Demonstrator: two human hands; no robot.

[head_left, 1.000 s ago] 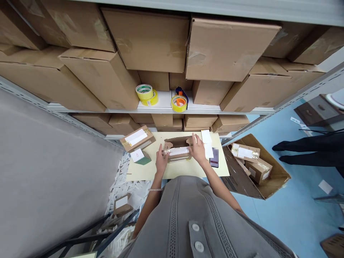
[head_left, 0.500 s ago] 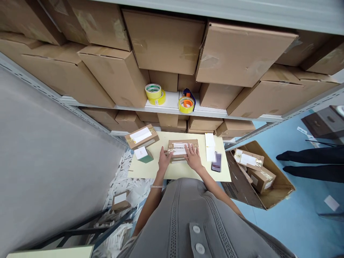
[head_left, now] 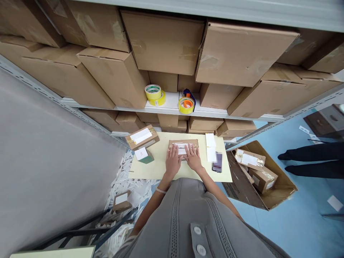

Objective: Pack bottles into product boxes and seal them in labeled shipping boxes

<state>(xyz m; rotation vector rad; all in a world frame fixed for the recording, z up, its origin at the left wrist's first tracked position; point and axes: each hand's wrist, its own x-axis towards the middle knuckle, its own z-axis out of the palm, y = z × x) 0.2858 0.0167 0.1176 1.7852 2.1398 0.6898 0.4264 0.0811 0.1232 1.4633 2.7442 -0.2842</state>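
Note:
A taped cardboard box (head_left: pixel 184 142) with a white label lies on the pale yellow table (head_left: pixel 150 170) in front of me. My left hand (head_left: pixel 173 159) rests flat on the left part of its top, fingers stretched out. On the right part lies my right hand (head_left: pixel 192 157), also flat with fingers spread. Both hands hide much of the label. Left of the box are another labelled cardboard box (head_left: pixel 144 138) and a small green and white box (head_left: pixel 145 155). To the right lie white label sheets (head_left: pixel 211 147) and a phone (head_left: pixel 217 163).
Shelves of cardboard boxes (head_left: pixel 163 43) rise behind the table. Tape rolls (head_left: pixel 154 94) and a tape dispenser (head_left: pixel 187 104) sit on the shelf. A large open carton (head_left: pixel 282 186) holding parcels stands at right, near a person's legs (head_left: pixel 311 161). Paper scraps (head_left: pixel 118 179) cover the floor at left.
My left hand has moved from the box's left side onto its top, fingers now flat on the label. My right hand stays on the top right.

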